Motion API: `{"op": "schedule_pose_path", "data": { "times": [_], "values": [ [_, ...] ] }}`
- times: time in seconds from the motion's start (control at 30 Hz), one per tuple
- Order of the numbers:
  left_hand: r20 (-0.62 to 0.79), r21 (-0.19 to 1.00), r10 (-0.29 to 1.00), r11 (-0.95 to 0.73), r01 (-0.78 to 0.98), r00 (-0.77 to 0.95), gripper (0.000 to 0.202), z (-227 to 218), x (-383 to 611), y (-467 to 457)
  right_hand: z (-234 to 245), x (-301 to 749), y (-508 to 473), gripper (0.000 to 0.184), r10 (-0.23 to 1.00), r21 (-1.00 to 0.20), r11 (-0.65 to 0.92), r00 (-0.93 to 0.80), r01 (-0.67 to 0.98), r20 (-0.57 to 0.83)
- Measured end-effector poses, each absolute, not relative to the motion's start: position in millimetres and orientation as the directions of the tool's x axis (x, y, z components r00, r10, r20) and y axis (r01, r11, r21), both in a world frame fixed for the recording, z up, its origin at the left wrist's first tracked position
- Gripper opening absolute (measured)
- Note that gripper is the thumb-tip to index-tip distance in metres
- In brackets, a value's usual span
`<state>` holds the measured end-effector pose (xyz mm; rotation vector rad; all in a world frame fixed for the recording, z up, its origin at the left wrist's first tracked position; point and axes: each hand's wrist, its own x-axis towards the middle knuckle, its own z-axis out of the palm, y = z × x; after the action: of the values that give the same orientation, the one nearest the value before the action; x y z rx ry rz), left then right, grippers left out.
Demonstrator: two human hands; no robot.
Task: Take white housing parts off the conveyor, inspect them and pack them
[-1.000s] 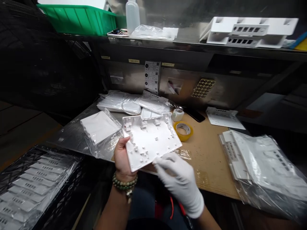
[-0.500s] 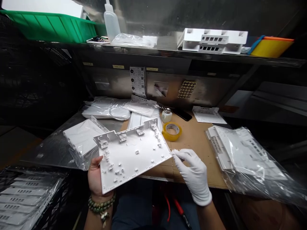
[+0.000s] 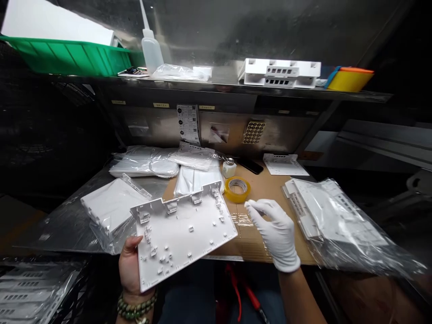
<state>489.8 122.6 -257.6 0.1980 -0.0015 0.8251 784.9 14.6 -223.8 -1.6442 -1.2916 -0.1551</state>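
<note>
My bare left hand (image 3: pixel 129 267), with a bead bracelet on the wrist, grips the near left corner of a white plastic panel (image 3: pixel 184 234) and holds it tilted above the table edge, ribbed inner side up. My right hand (image 3: pixel 273 231) wears a white glove and hovers just right of the panel, apart from it, over the cardboard sheet (image 3: pixel 259 236). Its fingers are curled and pinched together; whether anything is between them is too small to tell. A yellow tape roll (image 3: pixel 237 189) lies just beyond the panel.
Bagged white panels lie left (image 3: pixel 108 209), at the back (image 3: pixel 145 162) and right (image 3: pixel 330 216). A small bottle (image 3: pixel 229 167) and a loose panel (image 3: pixel 283 164) sit near the back wall. The shelf holds a green bin (image 3: pixel 67 56), squeeze bottle (image 3: pixel 151 51) and white housings (image 3: pixel 281 73).
The right hand let go of the panel's near edge and moved up and right, clear of it. The left hand lowered the panel and tilted it flatter. The view rose.
</note>
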Motion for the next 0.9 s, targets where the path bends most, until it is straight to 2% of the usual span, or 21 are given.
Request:
{"op": "schedule_pose_path", "data": {
  "times": [0.2, 0.4, 0.53, 0.63, 0.73, 0.8, 0.9],
  "values": [
    [0.116, 0.241, 0.645, 0.719, -0.652, 0.755, 0.045, -258, 493, 111, -195, 773, 44, 0.012, 0.622, -0.630, 0.203, 0.398, 0.750, 0.674],
    [0.037, 0.219, 0.731, 0.659, -0.720, 0.681, 0.054, -246, 507, 102, -212, 778, 51, 0.009, 0.643, -0.577, 0.093, 0.393, 0.811, 0.657],
    [0.179, 0.224, 0.615, 0.735, -0.640, 0.768, 0.057, -244, 514, 103, -221, 793, 45, 0.012, 0.648, -0.588, 0.019, 0.438, 0.809, 0.623],
    [0.222, 0.229, 0.540, 0.780, -0.582, 0.812, 0.054, -245, 524, 101, -213, 793, 42, 0.014, 0.606, -0.662, -0.016, 0.534, 0.749, 0.589],
    [0.137, 0.244, 0.535, 0.798, -0.552, 0.834, 0.048, -242, 544, 92, -192, 766, 42, 0.010, 0.621, -0.705, 0.165, 0.483, 0.689, 0.617],
    [0.029, 0.245, 0.563, 0.798, -0.551, 0.826, 0.048, -238, 558, 83, -179, 738, 44, 0.009, 0.633, -0.668, 0.287, 0.388, 0.686, 0.670],
    [-0.110, 0.232, 0.616, 0.779, -0.583, 0.780, 0.054, -233, 576, 71, -172, 704, 50, 0.016, 0.640, -0.604, 0.364, 0.281, 0.709, 0.715]
  ]
}}
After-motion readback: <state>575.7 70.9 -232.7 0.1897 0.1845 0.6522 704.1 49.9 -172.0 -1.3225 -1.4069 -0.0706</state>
